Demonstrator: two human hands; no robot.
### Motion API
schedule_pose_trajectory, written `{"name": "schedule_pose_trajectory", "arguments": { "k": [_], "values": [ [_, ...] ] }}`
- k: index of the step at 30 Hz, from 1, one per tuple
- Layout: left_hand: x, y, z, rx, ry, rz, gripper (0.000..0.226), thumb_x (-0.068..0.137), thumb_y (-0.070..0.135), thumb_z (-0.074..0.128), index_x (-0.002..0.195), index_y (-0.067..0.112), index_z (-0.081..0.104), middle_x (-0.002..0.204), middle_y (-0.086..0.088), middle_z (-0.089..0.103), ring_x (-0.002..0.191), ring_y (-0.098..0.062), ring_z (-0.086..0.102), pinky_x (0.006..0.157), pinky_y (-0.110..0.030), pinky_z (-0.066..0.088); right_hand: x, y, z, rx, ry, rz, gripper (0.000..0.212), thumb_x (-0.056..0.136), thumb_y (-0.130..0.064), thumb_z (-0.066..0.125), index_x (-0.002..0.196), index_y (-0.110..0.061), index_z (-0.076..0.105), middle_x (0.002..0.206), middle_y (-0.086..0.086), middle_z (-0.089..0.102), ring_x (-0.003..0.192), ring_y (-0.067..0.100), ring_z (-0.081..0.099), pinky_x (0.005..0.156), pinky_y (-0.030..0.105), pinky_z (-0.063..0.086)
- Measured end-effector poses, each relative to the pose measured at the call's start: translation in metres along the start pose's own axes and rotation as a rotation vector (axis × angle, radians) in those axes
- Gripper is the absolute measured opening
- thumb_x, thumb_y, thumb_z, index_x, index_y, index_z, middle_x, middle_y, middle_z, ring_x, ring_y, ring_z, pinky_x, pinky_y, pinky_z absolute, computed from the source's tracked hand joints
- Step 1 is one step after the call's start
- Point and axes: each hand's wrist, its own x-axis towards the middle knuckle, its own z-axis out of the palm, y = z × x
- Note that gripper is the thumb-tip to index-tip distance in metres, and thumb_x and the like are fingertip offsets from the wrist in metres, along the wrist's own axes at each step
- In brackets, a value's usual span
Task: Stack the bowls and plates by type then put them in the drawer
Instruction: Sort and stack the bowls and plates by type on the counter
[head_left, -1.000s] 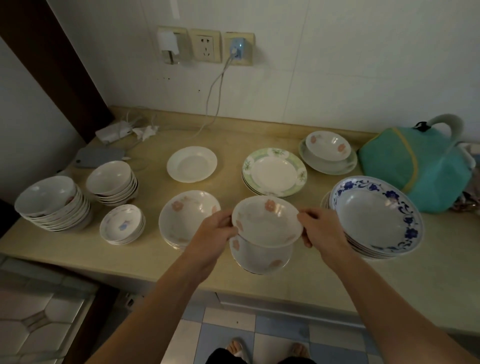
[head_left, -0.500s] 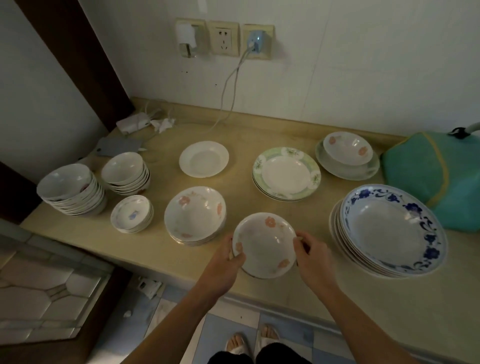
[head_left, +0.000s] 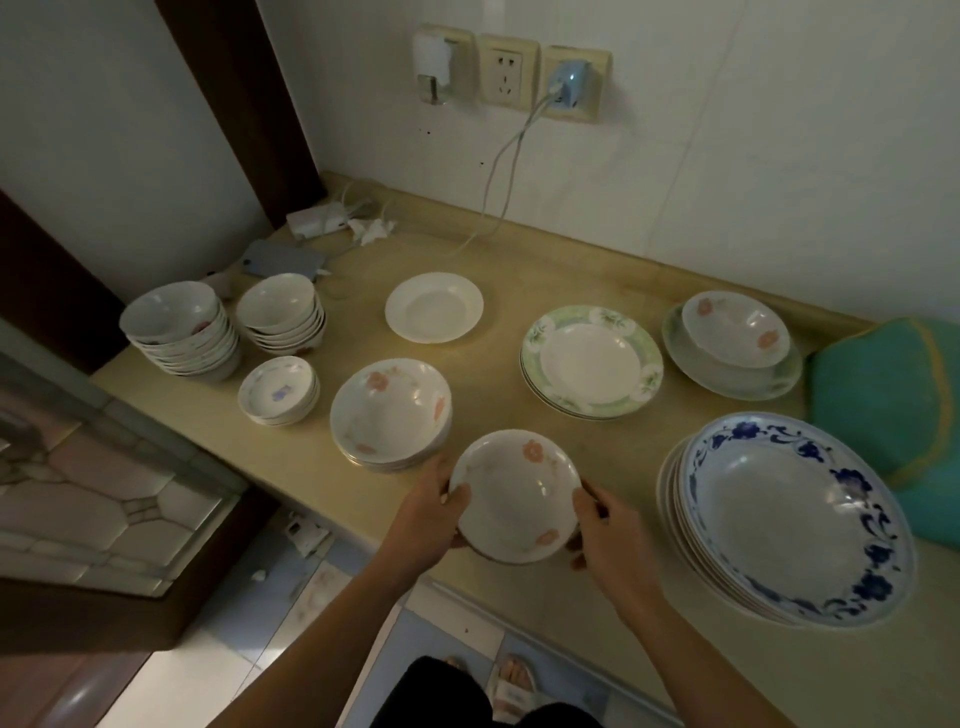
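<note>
At counter edge, left hand (head_left: 423, 512), right hand (head_left: 605, 530) clasping pink-flowered bowls (head_left: 514, 496), lower bowls hidden

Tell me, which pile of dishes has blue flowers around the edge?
The stack of big plates at the right, next to the right hand. Its rim has dark blue flowers; the others show pink, green or plain white.

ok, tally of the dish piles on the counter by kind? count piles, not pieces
Deep bowl stacks: 2
Small saucer stack: 1
Pink-flower bowl piles: 2, and the one in both hands
Plain white plate: 1
Green-rim plate stack: 1
Pink-flower bowl on pale plate: 1
Blue-flower plate stack: 1
Total: 9
</note>
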Motion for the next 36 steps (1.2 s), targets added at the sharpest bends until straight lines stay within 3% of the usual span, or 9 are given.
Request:
{"name": "schedule_pose_trajectory", "arguments": {
  "k": [4,9,11,16,20,22,27,33,36],
  "values": [
    [-0.002,0.005,0.007,0.082,0.060,-0.002,0.026,0.102,0.014,0.052,0.125,0.017,0.062,0.117,-0.007,0.068,0.098,-0.019,0.067,0.061,-0.033,0.062,0.002,-0.003,-0.005,0.018,-0.083,0.081,0.027,0.106,-0.023,0.046,0.100,-0.014,0.071,0.072,0.005,0.075,0.064,0.022,0.075,0.061,0.041,0.064],
    [-0.012,0.030,0.005,0.046,0.022,0.112,0.018,0.102,0.015,0.054,0.109,0.026,0.066,0.104,0.002,0.072,0.087,-0.012,0.073,0.062,-0.032,0.063,-0.004,-0.018,-0.021,0.004,-0.038,-0.027,0.030,0.104,-0.022,0.049,0.088,-0.017,0.074,0.069,0.003,0.075,0.063,0.022,0.075,0.062,0.049,0.064],
    [-0.014,0.046,-0.003,0.029,0.022,0.152,0.021,0.102,0.015,0.053,0.114,0.026,0.067,0.105,0.003,0.073,0.088,-0.005,0.072,0.063,-0.031,0.062,-0.005,-0.035,-0.025,0.030,-0.032,-0.085,0.031,0.105,-0.024,0.050,0.085,-0.022,0.073,0.071,0.003,0.076,0.062,0.023,0.075,0.060,0.046,0.064],
    [-0.012,0.083,-0.046,0.027,0.097,0.236,0.026,0.101,0.014,0.055,0.117,0.030,0.066,0.109,0.002,0.071,0.093,-0.016,0.071,0.064,-0.034,0.063,-0.006,-0.092,-0.007,0.043,-0.066,-0.239,0.028,0.106,-0.027,0.048,0.092,-0.026,0.073,0.072,-0.002,0.076,0.057,0.021,0.075,0.051,0.026,0.059],
    [0.000,0.094,-0.088,0.063,0.191,0.264,0.030,0.097,0.014,0.060,0.104,0.041,0.069,0.094,0.016,0.074,0.094,-0.015,0.070,0.071,-0.040,0.063,0.004,-0.124,0.027,0.041,-0.122,-0.267,0.029,0.105,-0.023,0.049,0.089,-0.020,0.072,0.073,0.000,0.076,0.060,0.022,0.076,0.058,0.036,0.064],
    [0.008,0.093,-0.108,0.114,0.223,0.256,0.031,0.096,0.015,0.061,0.096,0.045,0.068,0.093,0.013,0.074,0.096,-0.018,0.070,0.077,-0.044,0.063,0.011,-0.134,0.048,0.038,-0.135,-0.245,0.028,0.105,-0.021,0.050,0.089,-0.014,0.073,0.070,0.004,0.075,0.060,0.022,0.075,0.058,0.038,0.064],
    [0.032,0.078,-0.145,0.216,0.256,0.217,0.015,0.094,0.017,0.064,0.092,0.030,0.071,0.091,-0.005,0.074,0.089,-0.028,0.071,0.077,-0.049,0.063,0.025,-0.144,0.091,-0.074,-0.074,-0.252,0.019,0.102,-0.016,0.053,0.098,-0.012,0.071,0.074,0.006,0.074,0.050,0.014,0.072,0.043,0.019,0.052],
    [0.060,0.059,-0.162,0.185,0.223,0.113,0.018,0.090,0.012,0.072,0.083,0.029,0.071,0.088,-0.003,0.074,0.085,-0.029,0.073,0.067,-0.046,0.065,0.042,-0.147,0.117,-0.272,-0.032,-0.232,0.022,0.101,-0.015,0.050,0.090,-0.011,0.068,0.071,0.006,0.073,0.046,0.014,0.069,0.042,0.020,0.052],
    [0.070,0.050,-0.167,0.188,0.183,0.073,0.013,0.089,0.013,0.074,0.092,0.025,0.072,0.090,0.001,0.075,0.087,-0.025,0.073,0.067,-0.044,0.065,0.045,-0.146,0.123,-0.334,-0.011,-0.209,0.027,0.100,-0.014,0.050,0.078,-0.007,0.064,0.071,0.010,0.071,0.046,0.016,0.069,0.040,0.018,0.048]
  ]
}}
